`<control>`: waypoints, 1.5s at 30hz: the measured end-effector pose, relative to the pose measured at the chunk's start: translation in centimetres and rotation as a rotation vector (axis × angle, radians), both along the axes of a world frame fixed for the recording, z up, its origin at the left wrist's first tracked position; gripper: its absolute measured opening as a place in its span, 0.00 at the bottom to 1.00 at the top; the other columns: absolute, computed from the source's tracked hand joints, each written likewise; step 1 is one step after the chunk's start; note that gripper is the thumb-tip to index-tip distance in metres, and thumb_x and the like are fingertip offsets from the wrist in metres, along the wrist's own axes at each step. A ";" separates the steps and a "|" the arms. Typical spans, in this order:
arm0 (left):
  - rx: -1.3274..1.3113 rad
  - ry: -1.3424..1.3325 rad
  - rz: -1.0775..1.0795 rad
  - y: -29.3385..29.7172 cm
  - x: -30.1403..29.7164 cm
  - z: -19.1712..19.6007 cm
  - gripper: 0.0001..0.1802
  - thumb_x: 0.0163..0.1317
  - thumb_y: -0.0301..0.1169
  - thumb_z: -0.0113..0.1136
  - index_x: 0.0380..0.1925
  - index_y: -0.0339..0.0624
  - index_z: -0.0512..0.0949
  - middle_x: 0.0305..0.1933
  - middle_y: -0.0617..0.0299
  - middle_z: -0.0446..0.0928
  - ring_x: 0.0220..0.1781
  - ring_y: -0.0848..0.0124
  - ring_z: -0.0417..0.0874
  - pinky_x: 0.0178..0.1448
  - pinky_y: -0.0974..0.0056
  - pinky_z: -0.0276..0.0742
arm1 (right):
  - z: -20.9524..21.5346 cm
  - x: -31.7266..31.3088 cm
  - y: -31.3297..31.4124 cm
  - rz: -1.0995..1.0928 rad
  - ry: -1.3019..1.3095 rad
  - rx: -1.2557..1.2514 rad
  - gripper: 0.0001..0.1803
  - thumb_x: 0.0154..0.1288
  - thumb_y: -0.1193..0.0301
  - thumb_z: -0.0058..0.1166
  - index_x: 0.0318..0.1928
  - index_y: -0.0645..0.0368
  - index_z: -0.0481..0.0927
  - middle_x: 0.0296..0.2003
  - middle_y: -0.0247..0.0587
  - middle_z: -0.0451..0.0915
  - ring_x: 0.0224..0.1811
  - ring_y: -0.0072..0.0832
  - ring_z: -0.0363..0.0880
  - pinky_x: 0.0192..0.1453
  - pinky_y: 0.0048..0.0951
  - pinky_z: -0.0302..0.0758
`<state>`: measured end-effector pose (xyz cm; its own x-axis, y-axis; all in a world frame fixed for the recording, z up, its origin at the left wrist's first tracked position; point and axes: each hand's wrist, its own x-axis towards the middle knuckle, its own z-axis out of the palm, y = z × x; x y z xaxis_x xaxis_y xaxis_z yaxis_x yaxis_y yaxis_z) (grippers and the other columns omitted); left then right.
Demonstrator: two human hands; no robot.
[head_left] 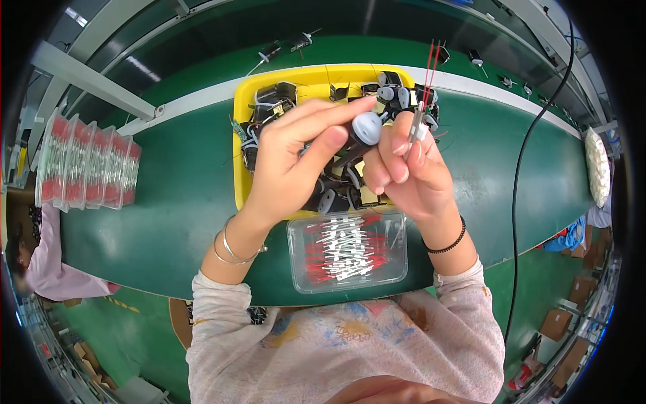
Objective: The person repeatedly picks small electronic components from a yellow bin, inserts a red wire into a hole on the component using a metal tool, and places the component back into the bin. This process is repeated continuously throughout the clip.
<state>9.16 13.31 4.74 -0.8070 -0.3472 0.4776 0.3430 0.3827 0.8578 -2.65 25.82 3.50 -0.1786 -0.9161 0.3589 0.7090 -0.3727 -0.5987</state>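
My left hand (289, 158) is closed round a small black device with a round grey cap (367, 128), held above the yellow bin (239, 176). Between the thumb and fingers of my right hand (414, 168) is a red-wired lead with a white end (421, 130); its two thin red wires point up and away from me. A slim greyish piece lies along the lead, too small to make out. Both hands are close together, the device's cap near my right fingers. More black devices with grey caps fill the bin below, partly hidden by my hands.
Nearest me is a clear plastic box (293, 259) of red and white leads. Similar filled boxes (87, 161) stand at the left. A black cable (518, 182) crosses the right side. Beyond the bin, several devices lie on a green belt (363, 50). Another person's sleeve (57, 262) shows at left.
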 end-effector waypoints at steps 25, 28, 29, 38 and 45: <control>-0.429 -0.124 -0.140 -0.2 1.5 2.2 0.25 0.54 0.53 0.49 0.29 0.42 0.80 0.40 0.57 0.71 0.54 0.55 0.64 0.59 0.53 0.54 | 4.7 -1.3 3.2 -0.917 1.303 0.234 0.06 0.42 0.81 0.62 0.25 0.62 0.79 0.22 0.34 0.75 0.22 0.21 0.72 0.24 0.19 0.67; -0.382 -0.120 -0.165 0.0 1.5 2.3 0.25 0.53 0.53 0.50 0.29 0.41 0.80 0.38 0.58 0.72 0.53 0.55 0.65 0.58 0.53 0.55 | 5.0 -1.3 3.4 -0.850 1.224 0.250 0.07 0.41 0.80 0.62 0.26 0.62 0.80 0.23 0.35 0.75 0.24 0.22 0.74 0.27 0.19 0.70; -0.363 -0.112 -0.172 0.0 1.5 2.3 0.25 0.53 0.53 0.50 0.28 0.40 0.80 0.37 0.58 0.72 0.53 0.56 0.65 0.57 0.53 0.56 | 4.9 -1.2 3.2 -0.829 1.129 0.227 0.08 0.41 0.80 0.62 0.27 0.62 0.80 0.23 0.35 0.76 0.25 0.22 0.75 0.28 0.20 0.70; -0.001 -0.066 -0.447 -0.4 0.9 1.0 0.22 0.58 0.49 0.51 0.33 0.39 0.79 0.36 0.60 0.73 0.49 0.61 0.67 0.56 0.59 0.58 | 3.2 -1.9 1.8 -0.619 0.951 -0.063 0.08 0.42 0.80 0.61 0.28 0.62 0.82 0.28 0.40 0.79 0.31 0.27 0.78 0.35 0.24 0.73; 0.344 -0.106 -0.370 -0.3 1.1 0.7 0.18 0.58 0.40 0.56 0.39 0.35 0.75 0.40 0.57 0.75 0.45 0.69 0.74 0.50 0.68 0.68 | 3.3 -3.0 4.2 -0.890 0.552 -0.057 0.11 0.47 0.81 0.59 0.33 0.70 0.75 0.30 0.47 0.78 0.31 0.31 0.78 0.32 0.26 0.76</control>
<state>10.29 13.05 5.40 -0.9432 -0.1524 0.2950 0.3066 -0.0585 0.9500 -5.69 30.01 6.84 -0.5779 -0.5134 0.6344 -0.2017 -0.6634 -0.7206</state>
